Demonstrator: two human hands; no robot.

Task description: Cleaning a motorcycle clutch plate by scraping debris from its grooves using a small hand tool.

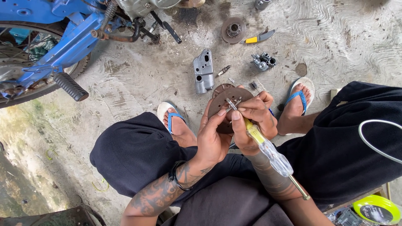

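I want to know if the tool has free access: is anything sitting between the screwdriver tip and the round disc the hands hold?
Nothing visible does. The left hand grips the brown disc by its edge, the right hand holds the screwdriver, and its tip lies directly against the small metal fitting on the disc's face.

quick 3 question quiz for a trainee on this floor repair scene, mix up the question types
1. True or false: the right hand holds a screwdriver with a clear and yellow handle.
2. Multiple choice: the left hand supports A) a round rusty metal disc B) a tyre C) a hammer.
3. Fill in: the grey metal cover lies on the concrete ____.

Key: 1 true. 2 A, the disc. 3 floor.
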